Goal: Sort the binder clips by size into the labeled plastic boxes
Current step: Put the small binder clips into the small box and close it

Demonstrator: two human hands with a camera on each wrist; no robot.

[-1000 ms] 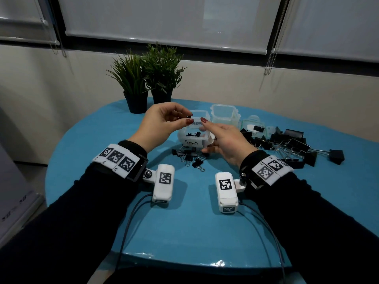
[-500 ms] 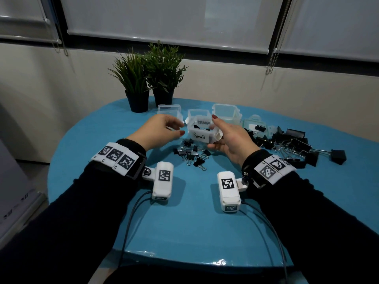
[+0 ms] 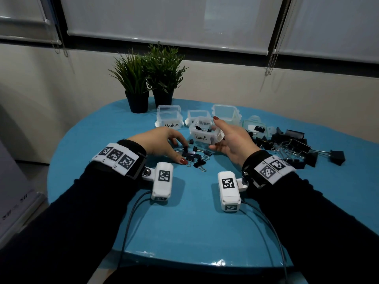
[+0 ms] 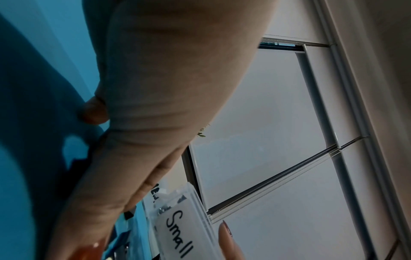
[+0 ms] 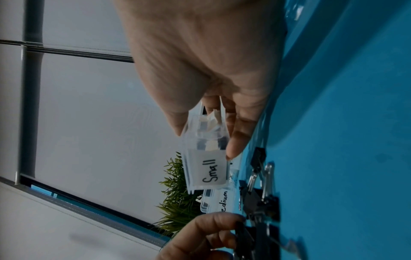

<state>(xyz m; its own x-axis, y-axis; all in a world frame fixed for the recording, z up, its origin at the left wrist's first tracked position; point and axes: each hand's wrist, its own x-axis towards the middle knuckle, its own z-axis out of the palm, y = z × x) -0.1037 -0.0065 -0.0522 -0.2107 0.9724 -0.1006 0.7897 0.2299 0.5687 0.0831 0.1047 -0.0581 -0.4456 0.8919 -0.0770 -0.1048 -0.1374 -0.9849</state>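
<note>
My right hand [image 3: 220, 134] grips the clear box labelled Small [image 3: 202, 134] by its right end, thumb on the rim and fingers beneath; it is tilted a little above the blue table [image 3: 184, 222]. Black clips lie inside it. The right wrist view shows the Small box [image 5: 206, 168] pinched the same way. Just in front lies a pile of small black binder clips [image 3: 198, 158]. My left hand [image 3: 184, 153] is down on the pile's left side, thumb and curled fingertips closing round a small clip. The Medium box [image 3: 169, 119] stands open behind.
Two more clear boxes [image 3: 225, 113] stand at the back, with loose lids [image 3: 254, 125] to their right. A heap of large black binder clips [image 3: 291, 144] fills the table's right side. Two potted plants [image 3: 147, 83] stand at the far edge.
My left hand dropped from beside the Small box down onto the small clip pile. My right hand kept hold of the Small box, which now sits slightly further right.
</note>
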